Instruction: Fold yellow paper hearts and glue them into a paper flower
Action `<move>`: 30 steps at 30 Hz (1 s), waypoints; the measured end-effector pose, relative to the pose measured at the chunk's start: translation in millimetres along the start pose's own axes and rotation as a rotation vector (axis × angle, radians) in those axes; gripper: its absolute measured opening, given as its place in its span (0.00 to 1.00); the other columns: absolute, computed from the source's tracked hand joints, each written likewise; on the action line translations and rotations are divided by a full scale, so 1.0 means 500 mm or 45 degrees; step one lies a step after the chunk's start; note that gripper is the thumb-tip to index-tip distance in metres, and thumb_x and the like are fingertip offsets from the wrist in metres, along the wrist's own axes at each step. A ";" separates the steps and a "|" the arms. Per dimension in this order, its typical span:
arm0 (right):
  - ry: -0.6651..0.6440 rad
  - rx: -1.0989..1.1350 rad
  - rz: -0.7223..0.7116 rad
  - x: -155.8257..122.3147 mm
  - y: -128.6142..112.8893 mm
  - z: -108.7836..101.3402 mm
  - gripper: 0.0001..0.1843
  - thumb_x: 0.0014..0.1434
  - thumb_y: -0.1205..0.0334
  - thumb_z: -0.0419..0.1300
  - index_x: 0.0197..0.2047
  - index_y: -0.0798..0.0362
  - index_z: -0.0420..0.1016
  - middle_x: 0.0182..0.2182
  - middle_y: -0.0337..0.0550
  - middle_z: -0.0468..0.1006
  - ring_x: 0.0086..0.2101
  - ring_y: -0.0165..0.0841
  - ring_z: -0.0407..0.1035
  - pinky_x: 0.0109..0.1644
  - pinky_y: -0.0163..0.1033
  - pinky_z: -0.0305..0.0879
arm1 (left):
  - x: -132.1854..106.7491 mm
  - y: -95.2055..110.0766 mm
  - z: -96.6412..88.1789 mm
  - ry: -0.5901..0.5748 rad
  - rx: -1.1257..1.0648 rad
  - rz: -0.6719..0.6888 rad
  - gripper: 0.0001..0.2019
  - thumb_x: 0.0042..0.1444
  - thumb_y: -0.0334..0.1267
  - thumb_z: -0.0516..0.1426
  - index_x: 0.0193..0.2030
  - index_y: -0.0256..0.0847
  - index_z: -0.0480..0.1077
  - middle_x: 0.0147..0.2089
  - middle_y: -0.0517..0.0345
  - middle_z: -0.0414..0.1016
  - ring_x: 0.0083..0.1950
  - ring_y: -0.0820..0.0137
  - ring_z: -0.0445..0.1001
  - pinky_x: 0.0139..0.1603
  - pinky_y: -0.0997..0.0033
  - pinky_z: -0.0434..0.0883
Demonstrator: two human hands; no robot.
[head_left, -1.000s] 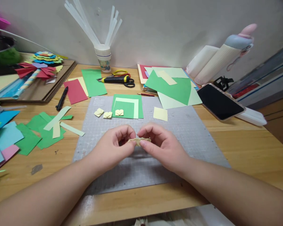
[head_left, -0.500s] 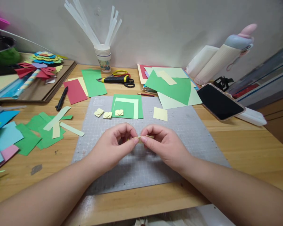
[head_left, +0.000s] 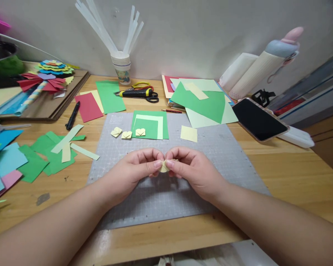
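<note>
Between my two hands is a small folded piece of pale yellow paper (head_left: pixel 164 168), mostly hidden by the fingers. My left hand (head_left: pixel 141 166) pinches its left side between thumb and fingers. On the other side, my right hand (head_left: pixel 187 168) pinches it the same way, thumb tips nearly touching. Both are held over the grey cutting mat (head_left: pixel 127 207). Beyond the left hand lie folded yellow paper hearts (head_left: pixel 127 135), one of them resting on a green sheet (head_left: pixel 148 128). A flat yellow paper square (head_left: pixel 188 133) lies past the right hand.
Green paper scraps (head_left: pixel 33 162) and strips lie left of the mat, near a black pen (head_left: pixel 72 115). A utility knife (head_left: pixel 134 93) and scissors (head_left: pixel 152 97) sit behind it. Stacked paper cups (head_left: pixel 121 70) hold white sticks. At right are a phone (head_left: pixel 259 120) and a bottle (head_left: pixel 258 70).
The folded yellow paper has been tilted, so more of its face shows below my thumbs. My left thumb has shifted slightly up and flattened; the things on the table are unmoved.
</note>
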State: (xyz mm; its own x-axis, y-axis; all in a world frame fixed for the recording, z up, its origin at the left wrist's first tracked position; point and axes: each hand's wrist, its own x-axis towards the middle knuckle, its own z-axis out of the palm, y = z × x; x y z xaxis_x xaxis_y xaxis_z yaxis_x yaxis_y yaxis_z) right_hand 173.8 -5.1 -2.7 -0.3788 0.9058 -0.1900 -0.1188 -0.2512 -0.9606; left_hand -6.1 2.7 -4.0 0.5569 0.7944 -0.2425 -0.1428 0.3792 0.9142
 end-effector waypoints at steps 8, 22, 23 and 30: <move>0.093 -0.101 -0.179 -0.004 0.004 0.001 0.06 0.55 0.62 0.63 0.31 0.53 0.70 0.25 0.34 0.67 0.25 0.25 0.58 0.28 0.32 0.54 | -0.002 0.000 0.012 0.427 0.555 0.418 0.04 0.53 0.37 0.61 0.33 0.42 0.70 0.34 0.61 0.69 0.36 0.72 0.67 0.36 0.71 0.65; 0.109 -0.241 -0.372 -0.008 0.012 0.005 0.04 0.56 0.63 0.62 0.31 0.51 0.71 0.28 0.38 0.71 0.30 0.30 0.64 0.33 0.36 0.60 | -0.020 -0.001 0.022 0.532 1.061 0.817 0.05 0.54 0.29 0.60 0.33 0.44 0.77 0.31 0.61 0.74 0.32 0.74 0.72 0.31 0.74 0.68; 0.105 -0.238 -0.385 -0.008 0.011 0.005 0.04 0.56 0.63 0.62 0.30 0.51 0.72 0.28 0.38 0.71 0.30 0.30 0.64 0.34 0.36 0.60 | -0.021 -0.001 0.021 0.532 1.065 0.823 0.06 0.54 0.29 0.60 0.33 0.44 0.77 0.31 0.61 0.74 0.32 0.74 0.72 0.31 0.74 0.68; 0.109 -0.275 -0.423 -0.009 0.011 0.003 0.04 0.55 0.64 0.63 0.30 0.51 0.73 0.29 0.38 0.72 0.31 0.30 0.65 0.34 0.37 0.61 | -0.020 -0.002 0.023 0.508 1.082 0.832 0.05 0.53 0.28 0.59 0.29 0.42 0.74 0.30 0.61 0.74 0.30 0.74 0.72 0.30 0.75 0.68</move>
State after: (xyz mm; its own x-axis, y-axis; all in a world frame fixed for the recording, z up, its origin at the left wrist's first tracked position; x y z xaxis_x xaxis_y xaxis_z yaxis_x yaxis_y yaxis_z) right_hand 173.5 -11.0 -6.9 -0.2733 0.9530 0.1308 -0.0230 0.1295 -0.9913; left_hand -2.2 -11.3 1.1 0.2580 0.8733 0.4133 0.3743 -0.4847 0.7906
